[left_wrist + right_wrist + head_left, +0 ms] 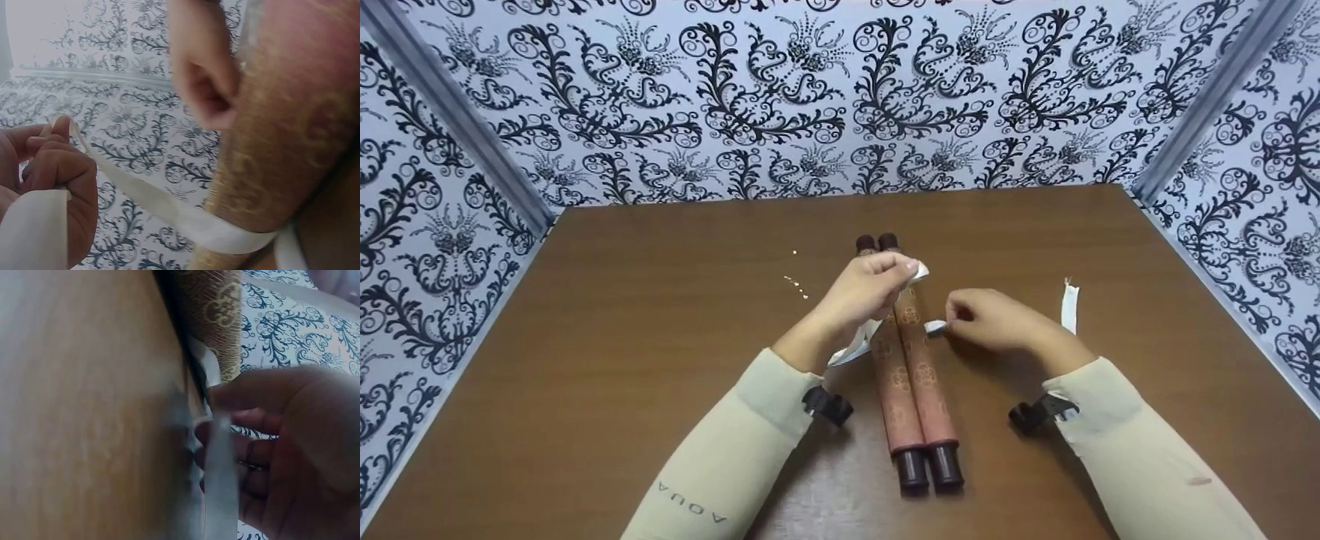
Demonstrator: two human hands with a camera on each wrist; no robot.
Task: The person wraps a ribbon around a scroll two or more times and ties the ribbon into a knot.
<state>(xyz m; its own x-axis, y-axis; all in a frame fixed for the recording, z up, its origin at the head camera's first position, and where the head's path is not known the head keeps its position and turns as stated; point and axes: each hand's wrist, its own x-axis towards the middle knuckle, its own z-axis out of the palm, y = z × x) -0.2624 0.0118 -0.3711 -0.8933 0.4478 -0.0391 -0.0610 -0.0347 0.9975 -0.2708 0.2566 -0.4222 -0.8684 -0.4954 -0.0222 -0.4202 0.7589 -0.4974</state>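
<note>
A scroll point(901, 375), rolled into two side-by-side reddish rolls with gold patterns and dark brown end knobs, lies lengthwise on the table. A white ribbon point(219, 233) bends round its patterned surface. My left hand point(866, 289), above the scroll's far half, pinches one part of the ribbon between thumb and fingers; the ribbon runs taut from there to the scroll in the left wrist view. Just right of the scroll, my right hand point(994, 319) pinches another part of the ribbon point(219, 478) close to the table. The ribbon's underside run beneath the scroll is hidden.
The brown wooden table point(660, 360) is bordered by black-and-white patterned walls point(780, 97) at the back and sides. A loose ribbon end point(1069, 306) shows beyond my right wrist. Small pale flecks point(795, 283) lie left of the scroll.
</note>
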